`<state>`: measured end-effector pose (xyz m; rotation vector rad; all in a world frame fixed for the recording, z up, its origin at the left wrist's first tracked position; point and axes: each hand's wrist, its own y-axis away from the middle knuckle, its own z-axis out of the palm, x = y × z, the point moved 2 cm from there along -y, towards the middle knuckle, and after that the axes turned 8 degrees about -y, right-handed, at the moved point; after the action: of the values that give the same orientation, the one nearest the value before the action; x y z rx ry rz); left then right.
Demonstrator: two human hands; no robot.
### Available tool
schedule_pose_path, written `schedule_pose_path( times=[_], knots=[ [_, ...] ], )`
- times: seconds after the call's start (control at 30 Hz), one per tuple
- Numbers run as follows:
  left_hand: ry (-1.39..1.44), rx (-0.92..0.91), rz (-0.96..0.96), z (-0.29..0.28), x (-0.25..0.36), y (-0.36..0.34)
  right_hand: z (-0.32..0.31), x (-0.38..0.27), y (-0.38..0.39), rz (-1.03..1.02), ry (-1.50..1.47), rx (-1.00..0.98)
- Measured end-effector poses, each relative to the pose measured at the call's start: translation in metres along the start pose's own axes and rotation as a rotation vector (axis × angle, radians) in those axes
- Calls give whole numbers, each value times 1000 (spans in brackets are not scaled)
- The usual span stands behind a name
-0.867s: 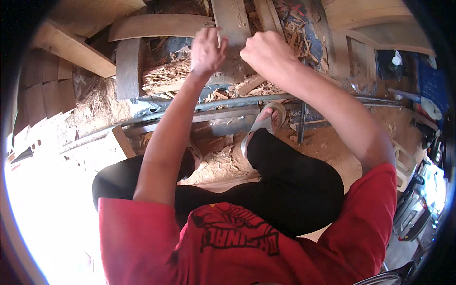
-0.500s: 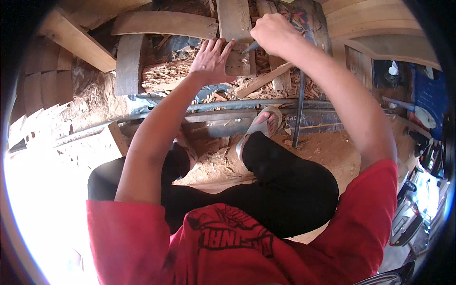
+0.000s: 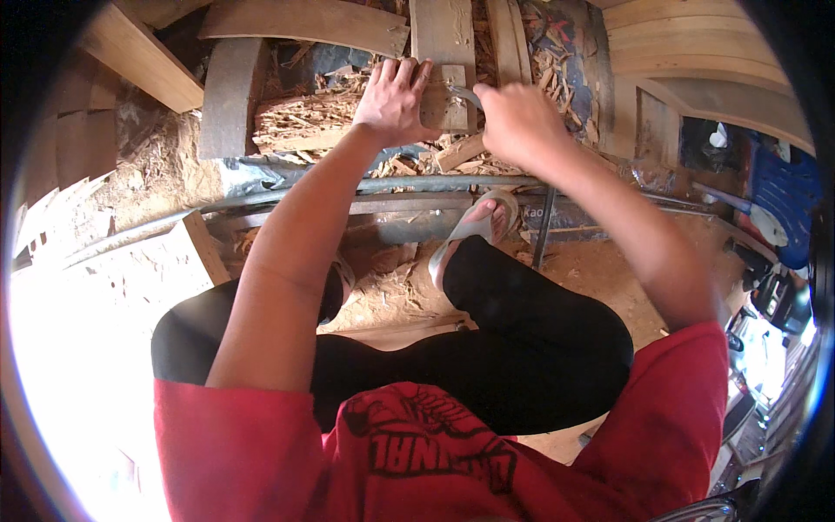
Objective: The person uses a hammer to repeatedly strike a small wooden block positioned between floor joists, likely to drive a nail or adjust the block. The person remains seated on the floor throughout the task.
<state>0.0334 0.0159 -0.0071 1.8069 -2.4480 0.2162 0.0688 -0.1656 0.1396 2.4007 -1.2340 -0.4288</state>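
Beyond my feet, a small wooden block (image 3: 454,116) with dark holes lies on a longer plank (image 3: 442,39). My left hand (image 3: 393,103) holds the block at its left side, with the thumb along the near edge and the fingers toward the far edge. My right hand (image 3: 524,126) is closed round the handle of a tool with a curved grey blade (image 3: 467,94). The blade's tip touches or lies just over the block's face near a pale raised sliver. The handle is hidden in my fist, and the right hand is slightly blurred.
Wood chips (image 3: 304,120) lie heaped around the planks. A long grey pipe (image 3: 391,184) runs crosswise between them and my sandalled feet (image 3: 487,217). A dark upright rod (image 3: 545,228) stands right of my foot. Stacked boards (image 3: 687,39) and a blue plastic object (image 3: 787,204) are at right.
My right hand has come down and nearer, and the blade now lies at a different angle across the block. My left hand's fingers have drawn closer together. The view has shifted slightly.
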Motion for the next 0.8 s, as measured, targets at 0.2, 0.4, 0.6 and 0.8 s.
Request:
schedule_pose_path(
  times=[0.2, 0.4, 0.6, 0.8],
  knots=[
    [59, -14, -189, 3, 7, 2, 64, -16, 35, 158, -271, 284],
    [72, 38, -166, 3, 9, 7, 47, 12, 18, 164, -515, 190],
    [45, 156, -126, 1, 18, 7, 72, 22, 51, 223, -505, 197],
    [40, 107, -140, 3, 18, 4, 85, 20, 49, 269, -570, 246]
  ],
)
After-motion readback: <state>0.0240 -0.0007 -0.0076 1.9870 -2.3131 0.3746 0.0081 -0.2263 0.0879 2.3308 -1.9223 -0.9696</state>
